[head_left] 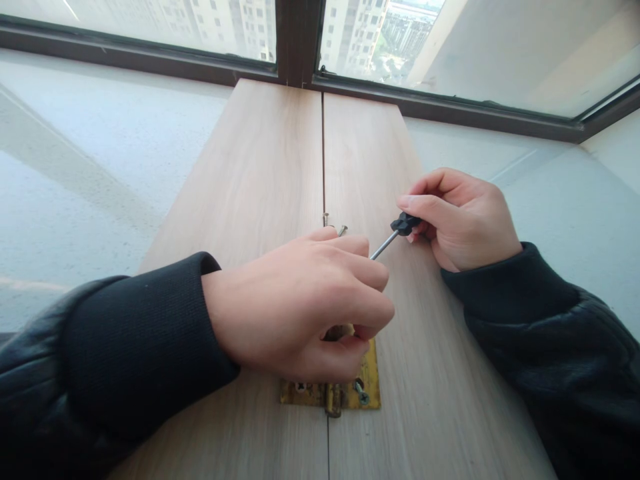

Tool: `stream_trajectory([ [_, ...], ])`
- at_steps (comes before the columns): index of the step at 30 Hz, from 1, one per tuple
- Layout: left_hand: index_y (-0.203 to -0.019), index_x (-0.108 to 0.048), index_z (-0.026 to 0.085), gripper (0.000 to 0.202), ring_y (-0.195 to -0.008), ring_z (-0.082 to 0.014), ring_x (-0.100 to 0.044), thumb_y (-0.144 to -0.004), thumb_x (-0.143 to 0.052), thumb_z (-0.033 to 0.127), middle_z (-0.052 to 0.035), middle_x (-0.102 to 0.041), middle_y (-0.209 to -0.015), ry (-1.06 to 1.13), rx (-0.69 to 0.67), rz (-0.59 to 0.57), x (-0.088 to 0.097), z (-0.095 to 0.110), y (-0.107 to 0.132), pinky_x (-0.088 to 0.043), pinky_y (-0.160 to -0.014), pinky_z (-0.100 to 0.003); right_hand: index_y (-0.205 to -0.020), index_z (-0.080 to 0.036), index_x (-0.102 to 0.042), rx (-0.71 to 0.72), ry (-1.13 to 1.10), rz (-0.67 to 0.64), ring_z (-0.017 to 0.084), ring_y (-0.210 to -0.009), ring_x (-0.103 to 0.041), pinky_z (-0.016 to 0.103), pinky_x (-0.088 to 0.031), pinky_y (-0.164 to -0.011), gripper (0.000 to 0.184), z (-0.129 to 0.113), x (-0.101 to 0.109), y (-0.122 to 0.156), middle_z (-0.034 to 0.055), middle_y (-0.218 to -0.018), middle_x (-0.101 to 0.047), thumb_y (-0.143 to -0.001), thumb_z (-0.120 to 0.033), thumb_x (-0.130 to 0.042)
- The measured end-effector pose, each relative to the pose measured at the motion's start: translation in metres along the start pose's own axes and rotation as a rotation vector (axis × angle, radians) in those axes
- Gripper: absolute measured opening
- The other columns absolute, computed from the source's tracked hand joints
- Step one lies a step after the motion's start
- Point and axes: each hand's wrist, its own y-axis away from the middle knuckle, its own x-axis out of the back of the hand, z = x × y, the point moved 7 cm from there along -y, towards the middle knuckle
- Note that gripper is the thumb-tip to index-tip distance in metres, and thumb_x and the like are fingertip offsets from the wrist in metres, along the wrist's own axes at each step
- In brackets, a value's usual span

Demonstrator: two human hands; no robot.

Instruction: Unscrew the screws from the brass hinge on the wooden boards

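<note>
My right hand (465, 217) is closed around the black handle of a screwdriver (385, 245). Its metal shaft slants down to the left and disappears behind my left hand (315, 300). That hand, fingers curled and thumb drawn in, is over a worn brass hinge (370, 373); whatever its fingertips grip is hidden. The hinge lies across the seam between two pale wooden boards. At its near right corner a loose-looking screw (361, 393) leans over, and another screw head (301, 387) shows at the near left. Beyond my knuckles, two screws (326, 219) stick up near the seam.
The left board (260, 160) and right board (370, 153) run back to a dark window frame (300, 40). A pale speckled sill (100, 147) extends on both sides. Tall buildings show through the glass.
</note>
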Motion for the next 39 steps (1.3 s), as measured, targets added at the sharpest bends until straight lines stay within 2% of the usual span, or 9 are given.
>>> stream_trajectory([
  [3,-0.059,-0.055,0.017,0.019,-0.07,-0.0128,-0.044,-0.073,-0.065,0.008,0.0017,-0.057,-0.066,0.051,-0.016,-0.007,0.0,-0.001,0.002,-0.035,-0.068,-0.029,-0.065,-0.023,-0.06,0.002,0.002,-0.006,0.01,-0.038,-0.047,0.025,-0.033,-0.035,0.016,0.0,0.001,0.001,-0.0031,-0.054,-0.057,-0.071,-0.021,-0.075],
  [8,-0.073,-0.069,0.019,0.012,-0.074,-0.0127,-0.05,-0.075,-0.069,0.007,0.0017,-0.064,-0.072,0.12,-0.048,-0.04,0.0,-0.001,0.004,-0.039,-0.074,-0.029,-0.064,-0.023,-0.061,-0.003,0.001,-0.012,0.01,-0.038,-0.048,0.025,-0.033,-0.035,0.015,0.001,0.002,0.003,-0.0025,-0.054,-0.058,-0.071,-0.021,-0.074],
  [16,-0.071,-0.07,0.02,0.013,-0.075,-0.0137,-0.052,-0.08,-0.069,0.012,0.0018,-0.066,-0.07,0.13,-0.094,-0.081,0.0,0.004,0.001,-0.04,-0.074,-0.03,-0.063,-0.023,-0.061,0.007,0.006,-0.009,0.01,-0.037,-0.048,0.025,-0.032,-0.035,0.014,-0.001,0.001,0.002,-0.0029,-0.053,-0.058,-0.069,-0.022,-0.074],
  [27,-0.07,-0.069,0.023,0.012,-0.077,-0.0156,-0.051,-0.08,-0.072,0.017,0.0028,-0.069,-0.073,0.076,-0.05,-0.138,-0.006,0.01,-0.004,-0.038,-0.073,-0.031,-0.063,-0.023,-0.061,0.015,0.011,-0.003,0.01,-0.037,-0.047,0.025,-0.031,-0.035,0.015,-0.002,0.0,0.003,-0.0038,-0.053,-0.057,-0.07,-0.022,-0.074],
  [33,-0.072,-0.069,0.023,0.011,-0.076,-0.0156,-0.048,-0.082,-0.07,0.02,0.0021,-0.067,-0.075,0.035,-0.051,-0.103,-0.011,0.013,-0.006,-0.035,-0.071,-0.032,-0.064,-0.022,-0.06,0.032,0.018,-0.004,0.009,-0.038,-0.047,0.024,-0.032,-0.035,0.015,-0.002,0.0,0.004,-0.004,-0.053,-0.058,-0.07,-0.022,-0.074],
  [39,-0.07,-0.065,0.02,0.018,-0.073,-0.0147,-0.045,-0.087,-0.064,0.024,0.0009,-0.063,-0.074,-0.053,-0.023,0.011,-0.012,0.01,-0.008,-0.031,-0.066,-0.033,-0.065,-0.021,-0.06,0.035,0.032,0.004,0.008,-0.038,-0.047,0.023,-0.032,-0.035,0.014,-0.002,0.001,0.003,-0.0045,-0.054,-0.058,-0.069,-0.023,-0.074],
])
